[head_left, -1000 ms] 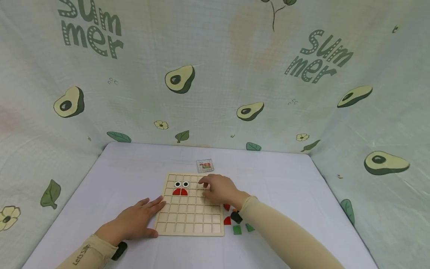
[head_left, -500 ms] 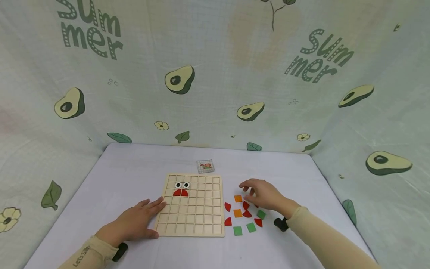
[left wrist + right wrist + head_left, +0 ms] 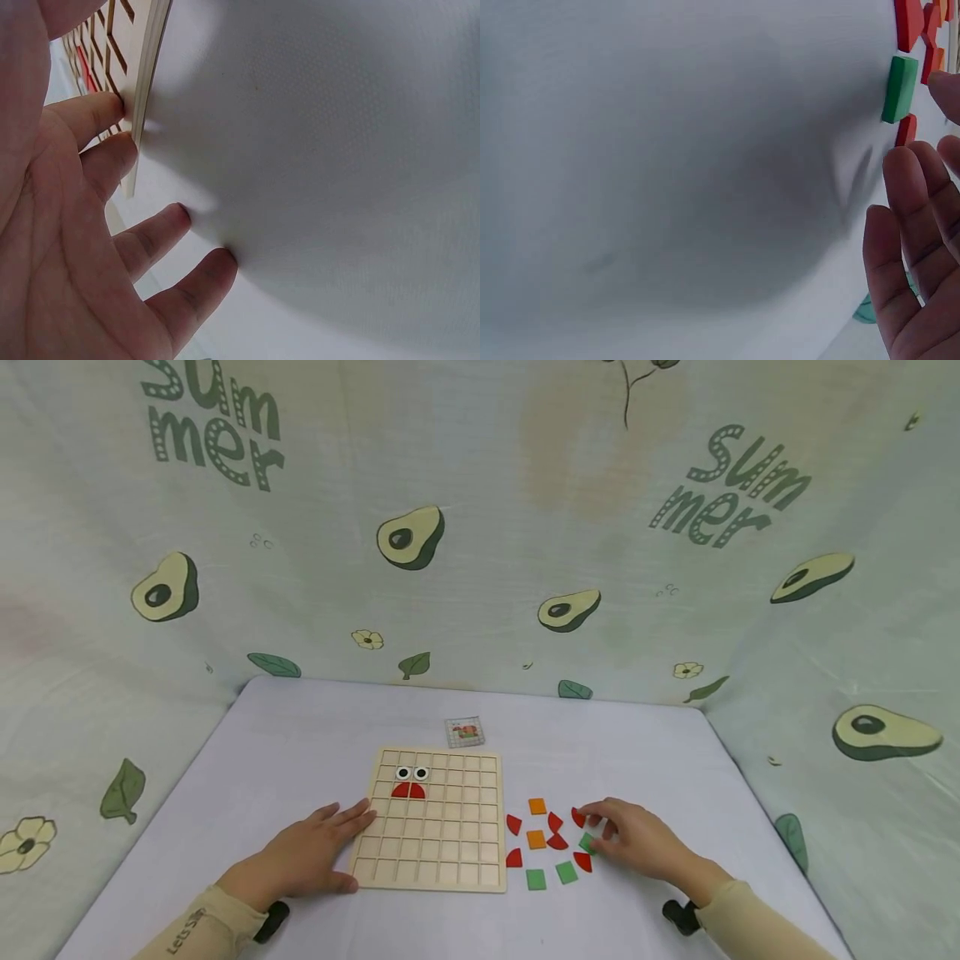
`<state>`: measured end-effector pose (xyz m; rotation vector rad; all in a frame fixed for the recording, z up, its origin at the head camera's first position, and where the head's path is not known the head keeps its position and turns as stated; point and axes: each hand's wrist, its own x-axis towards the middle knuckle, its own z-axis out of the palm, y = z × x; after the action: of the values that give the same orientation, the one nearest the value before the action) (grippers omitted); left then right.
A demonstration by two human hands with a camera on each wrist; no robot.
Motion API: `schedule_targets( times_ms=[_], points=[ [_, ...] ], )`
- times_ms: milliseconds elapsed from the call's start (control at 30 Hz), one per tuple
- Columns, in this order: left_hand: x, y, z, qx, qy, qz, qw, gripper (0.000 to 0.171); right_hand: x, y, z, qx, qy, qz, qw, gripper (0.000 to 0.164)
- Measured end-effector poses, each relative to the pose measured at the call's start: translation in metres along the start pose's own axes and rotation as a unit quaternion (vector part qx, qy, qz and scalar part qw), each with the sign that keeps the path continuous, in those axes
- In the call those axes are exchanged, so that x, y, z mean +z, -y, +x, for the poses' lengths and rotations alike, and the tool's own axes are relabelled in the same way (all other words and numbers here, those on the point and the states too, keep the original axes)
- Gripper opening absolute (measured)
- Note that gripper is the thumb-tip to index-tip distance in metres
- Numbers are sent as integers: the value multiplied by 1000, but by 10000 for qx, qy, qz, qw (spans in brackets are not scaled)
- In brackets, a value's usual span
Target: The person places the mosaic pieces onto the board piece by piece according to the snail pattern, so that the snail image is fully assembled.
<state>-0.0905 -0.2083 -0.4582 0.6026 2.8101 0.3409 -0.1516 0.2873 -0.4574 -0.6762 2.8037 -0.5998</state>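
My left hand (image 3: 306,853) rests at the left edge of a wooden grid board (image 3: 453,864), its fingers spread. Two fingertips touch the board's edge in the left wrist view, and the others lie on the cloth. Two round eye pieces (image 3: 412,773) and two red quarter-circle pieces (image 3: 408,791) sit in the board's upper left cells. To the right of the board, my right hand (image 3: 643,843) hovers over loose tiles, fingers bent and apart. Its fingertips are by a red quarter-circle tile (image 3: 578,817) and a green square tile (image 3: 587,842); the right wrist view shows nothing gripped.
Other red quarter-circles (image 3: 557,842), orange squares (image 3: 536,839) and green squares (image 3: 536,880) lie between the board and my right hand. Behind the board is a small picture card (image 3: 465,732). A printed cloth (image 3: 480,610) hangs around the white table (image 3: 337,714).
My right hand has left the board's upper right area and moved right, then down to the far-right loose tiles. The left hand stays at the board's edge.
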Motion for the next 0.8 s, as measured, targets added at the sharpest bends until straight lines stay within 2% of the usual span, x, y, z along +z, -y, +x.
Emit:
schedule_targets(
  times_ms=[300,567,800],
  points=[
    [3,2,2,9,-19,89,10000,94,9,-7,-13,-137,22,114,9998,42],
    [2,1,2,-29,-11,46,10000,94,14,-5,-11,-310,-100,-379,9988,37],
    [2,0,2,-56,-17,57,10000,93,17,-6,-11,-229,-203,-508,9982,37]
  ],
)
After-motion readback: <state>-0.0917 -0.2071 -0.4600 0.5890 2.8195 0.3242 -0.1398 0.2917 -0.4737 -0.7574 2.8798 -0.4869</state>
